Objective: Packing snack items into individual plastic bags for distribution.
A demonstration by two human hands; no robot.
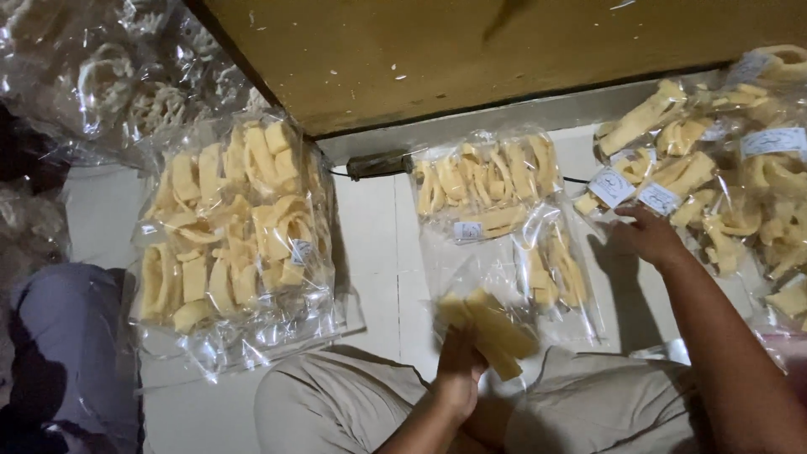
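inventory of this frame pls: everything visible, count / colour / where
large clear bag: 1, packed with pale yellow cracker strips, floor at left
small clear packets: about 2, yellow crackers, white label, floor at centre
pile of packets: count unclear, yellow crackers with white labels, right
bags of curly crackers: count unclear, whitish, top left
wooden panel: 1, mustard brown, top centre
cable: 1, dark, along the panel's foot
tiled floor: white
grey cloth: 1, bottom left
beige trousers: person's lap, bottom centre
left hand: holds a handful of yellow strips, blurred
right hand: reaches to the pile of packets
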